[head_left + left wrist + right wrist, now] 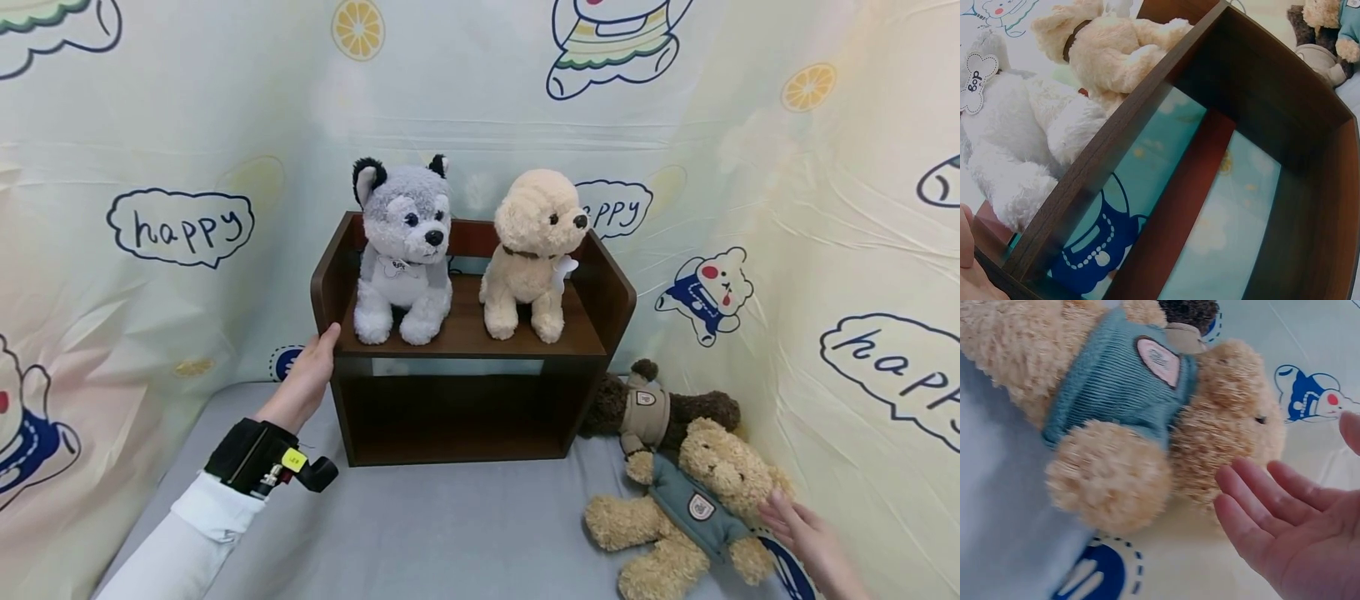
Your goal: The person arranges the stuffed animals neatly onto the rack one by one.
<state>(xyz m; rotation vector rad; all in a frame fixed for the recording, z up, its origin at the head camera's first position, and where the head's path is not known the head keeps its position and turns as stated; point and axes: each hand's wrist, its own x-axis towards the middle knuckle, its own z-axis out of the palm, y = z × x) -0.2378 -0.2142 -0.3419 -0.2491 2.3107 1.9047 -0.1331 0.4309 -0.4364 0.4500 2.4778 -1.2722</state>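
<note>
The shelf [467,329] is dark brown. The husky toy [408,217] is grey and white; the dog toy [528,217] is cream. The tan bear [723,467] wears a blue-green, ribbed sweater [1119,384]. Orange slices and blue-outlined cartoons decorate the pale backdrop [300,100].

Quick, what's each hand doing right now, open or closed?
Left hand: against the side of the shelf; can't tell if it's gripping.
Right hand: open, right by the tan teddy.
</note>
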